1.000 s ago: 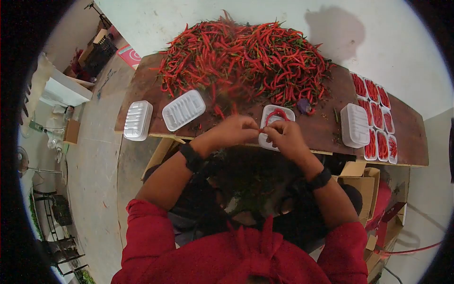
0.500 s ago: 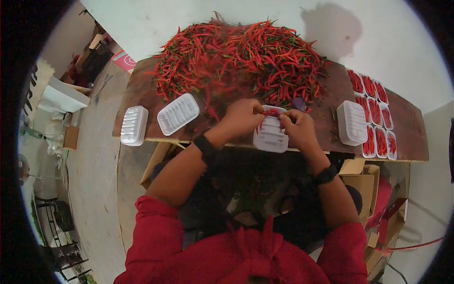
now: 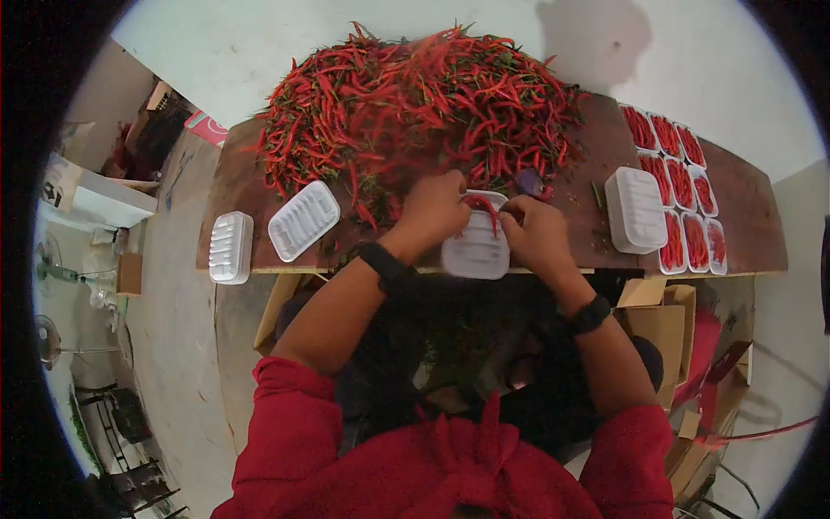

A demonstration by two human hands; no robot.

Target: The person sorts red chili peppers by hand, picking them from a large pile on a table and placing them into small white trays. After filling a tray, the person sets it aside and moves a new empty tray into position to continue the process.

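Brown tabletop (image 3: 743, 221) carries everything. Red chili pile (image 3: 424, 108), green stems mixed in, covers the far middle, beyond both hands. Nine filled trays (image 3: 680, 183) sit far right, three by three, red chilies in each. Right tray stack (image 3: 637, 210), white, is just left of those.

Left hand (image 3: 430, 212): fingers curled narrow at the far-left side of the work tray; can't tell if they grip anything. Right hand (image 3: 538, 238): thumb and forefinger close together at its right side; can't confirm a pinch.

Left tray stack (image 3: 231, 248) is at the left end, lone tray (image 3: 303, 221) tilted beside it. Work tray (image 3: 475, 257) lies between the hands at the near edge. Loose chilies (image 3: 484, 204) lie across its far end, between both sets of fingertips.
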